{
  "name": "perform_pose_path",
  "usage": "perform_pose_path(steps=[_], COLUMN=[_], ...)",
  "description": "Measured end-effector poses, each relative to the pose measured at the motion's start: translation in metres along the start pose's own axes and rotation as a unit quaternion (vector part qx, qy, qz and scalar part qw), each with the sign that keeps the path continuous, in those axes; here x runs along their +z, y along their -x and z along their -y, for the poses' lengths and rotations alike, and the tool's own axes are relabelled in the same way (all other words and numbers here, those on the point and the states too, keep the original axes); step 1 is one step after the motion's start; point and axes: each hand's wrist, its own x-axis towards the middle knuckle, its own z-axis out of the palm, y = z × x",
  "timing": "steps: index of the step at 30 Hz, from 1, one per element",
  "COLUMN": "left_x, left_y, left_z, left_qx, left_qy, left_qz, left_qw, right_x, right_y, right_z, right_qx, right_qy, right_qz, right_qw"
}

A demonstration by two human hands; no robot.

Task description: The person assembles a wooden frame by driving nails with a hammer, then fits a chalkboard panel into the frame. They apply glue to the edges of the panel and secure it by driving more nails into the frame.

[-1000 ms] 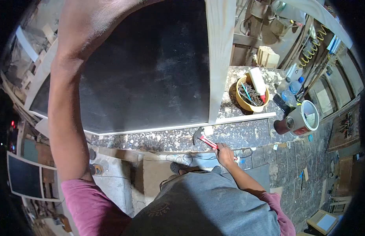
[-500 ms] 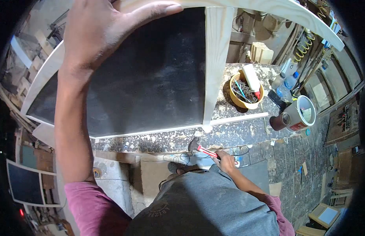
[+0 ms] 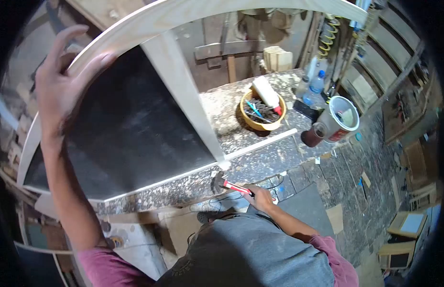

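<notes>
Hammer is gripped in the right hand, well apart from the left hand, cupped around an arched wooden frame, its hold unclear, where firm bracing against the worktop is best kept.

- One camera, worn on the person's head, supplies the sole view.
- It looks forward and steeply down, past the grey shirt at the bottom edge, onto the desk.
- The lens is very wide: straight lines bow, and the corners round off into black.
- The left hand looms nearer the lens than the right hand.
- The desk's front edge slants, rising towards the right.
</notes>
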Motion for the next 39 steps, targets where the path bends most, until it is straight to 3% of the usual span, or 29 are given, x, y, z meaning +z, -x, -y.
perform_pose_path(steps=[3,8,14,19,23,26,31,39], left_x=[0.004,0.004,0.005,0.000,-0.002,-0.002,0.004,0.004], left_y=[-0.002,-0.004,-0.003,-0.004,-0.006,-0.006,-0.005,0.001], left_z=[0.005,0.010,0.013,0.015,0.022,0.018,0.003,-0.004], left_qx=[-0.010,-0.019,-0.025,-0.029,-0.019,-0.029,-0.050,-0.014], left_qy=[0.039,0.020,0.044,0.046,0.045,0.020,0.014,-0.049], left_qz=[-0.004,0.006,0.001,0.004,-0.008,-0.008,0.019,-0.009], left_qw=[0.999,1.000,0.999,0.998,0.999,0.999,0.998,0.999], right_x=[-0.021,-0.056,-0.117,-0.147,-0.153,-0.150,-0.136,-0.086], right_y=[0.000,-0.006,-0.025,-0.031,-0.040,-0.051,-0.034,-0.018], right_z=[-0.005,-0.055,-0.107,-0.139,-0.162,-0.166,-0.145,-0.121], right_qx=[0.052,0.167,0.219,0.230,0.247,0.343,0.285,0.247], right_qy=[0.014,0.023,0.139,0.184,0.195,0.159,0.175,0.050], right_qz=[0.033,-0.025,-0.104,-0.079,-0.132,-0.215,-0.228,-0.287], right_qw=[0.998,0.985,0.960,0.952,0.940,0.900,0.914,0.924])
